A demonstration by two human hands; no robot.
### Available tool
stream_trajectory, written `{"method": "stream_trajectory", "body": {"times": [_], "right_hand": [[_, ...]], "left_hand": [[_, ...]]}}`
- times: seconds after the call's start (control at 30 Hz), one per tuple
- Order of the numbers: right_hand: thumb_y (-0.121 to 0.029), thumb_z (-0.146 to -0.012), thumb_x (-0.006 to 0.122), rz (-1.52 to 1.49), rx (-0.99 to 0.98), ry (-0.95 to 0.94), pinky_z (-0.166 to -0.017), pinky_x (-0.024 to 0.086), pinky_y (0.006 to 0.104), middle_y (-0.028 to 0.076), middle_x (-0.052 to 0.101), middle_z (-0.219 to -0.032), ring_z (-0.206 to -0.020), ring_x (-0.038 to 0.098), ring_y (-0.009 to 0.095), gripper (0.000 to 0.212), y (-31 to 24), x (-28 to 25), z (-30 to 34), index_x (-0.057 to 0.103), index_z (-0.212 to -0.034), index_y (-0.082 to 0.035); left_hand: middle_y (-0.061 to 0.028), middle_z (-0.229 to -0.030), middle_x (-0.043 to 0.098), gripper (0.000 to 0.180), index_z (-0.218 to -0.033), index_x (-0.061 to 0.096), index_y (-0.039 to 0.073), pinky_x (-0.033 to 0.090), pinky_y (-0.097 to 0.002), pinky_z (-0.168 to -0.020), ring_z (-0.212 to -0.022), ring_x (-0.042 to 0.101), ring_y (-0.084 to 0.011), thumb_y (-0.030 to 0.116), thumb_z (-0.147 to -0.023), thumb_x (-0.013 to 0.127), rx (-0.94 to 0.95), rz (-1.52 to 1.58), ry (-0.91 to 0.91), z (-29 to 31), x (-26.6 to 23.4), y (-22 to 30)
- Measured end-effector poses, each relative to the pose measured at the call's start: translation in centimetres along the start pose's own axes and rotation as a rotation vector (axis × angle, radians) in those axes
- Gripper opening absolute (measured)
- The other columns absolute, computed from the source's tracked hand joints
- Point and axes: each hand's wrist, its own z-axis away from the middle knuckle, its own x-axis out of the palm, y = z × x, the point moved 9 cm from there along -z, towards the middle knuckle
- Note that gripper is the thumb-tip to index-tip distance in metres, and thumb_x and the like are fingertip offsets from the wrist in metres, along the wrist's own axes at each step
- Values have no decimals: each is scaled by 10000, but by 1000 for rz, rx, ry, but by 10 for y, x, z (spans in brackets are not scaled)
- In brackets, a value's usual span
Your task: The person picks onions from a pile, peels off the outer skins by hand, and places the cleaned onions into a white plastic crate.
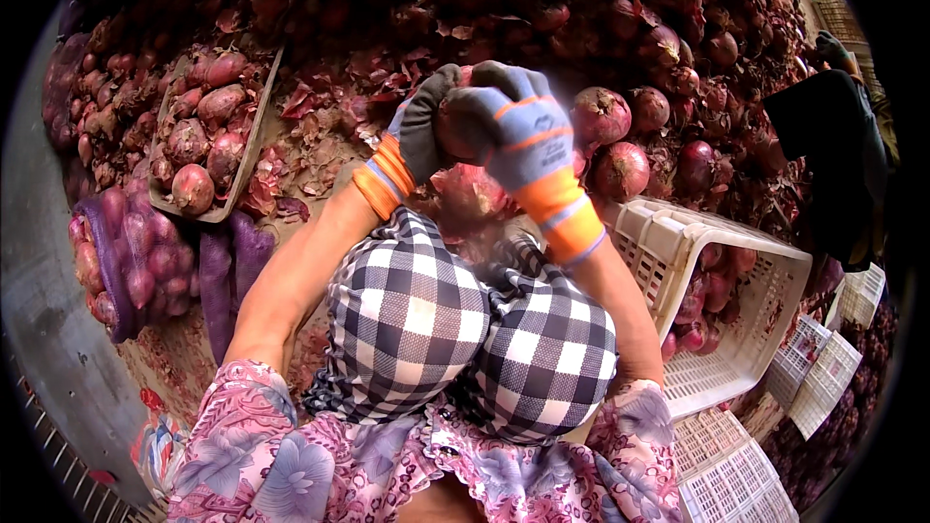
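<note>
My left hand (423,126) and my right hand (518,126), in grey-and-blue work gloves with orange cuffs, meet above my knees. Between them sits a red onion (453,132), mostly covered by the gloves, with the fingers of both hands curled round it. The right glove is slightly blurred. Just below the hands lies a large red onion (472,191) among loose skins. More red onions, one round (601,115) and one lower (622,171), rest to the right of my right hand.
A big onion heap (668,44) spreads across the far side. On the left are a scoop-like tray (254,140) of onions and a purple mesh sack (116,276) of onions. A white plastic crate (668,232) lies tipped at right with onions inside; a dark-clothed person (838,150) is beyond it.
</note>
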Motion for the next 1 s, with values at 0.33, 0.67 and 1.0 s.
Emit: {"method": "stream_trajectory", "body": {"times": [0.33, 0.67, 1.0], "right_hand": [[-196, -748, 687, -962, 704, 201, -637, 478, 259, 53, 603, -829, -706, 576, 133, 346, 93, 33, 65, 587, -1055, -72], [-283, -760, 602, -221, 96, -220, -565, 461, 382, 53, 561, -791, -697, 589, 262, 101, -4, 34, 19, 579, -785, -188], [-159, -686, 718, -887, 589, -36, -807, 456, 318, 103, 553, -1062, -954, 555, 236, 509, 60, 9, 36, 538, -1159, -105]], "left_hand": [[-91, -1157, 536, 512, -1212, 467, 140, 422, -478, -901, -1049, 523, -270, 473, -823, 492, -119, 58, 14, 12, -8, 0], [-89, -1178, 521, 489, -1149, 500, 45, 440, -365, -900, -1031, 536, -246, 365, -792, 592, 248, -575, 466, 21, -19, 40], [-141, -1150, 534, 619, -1235, 425, 56, 511, -500, -726, -977, 563, -316, 495, -802, 486, -158, 100, -120, 13, 1, 10]]}}
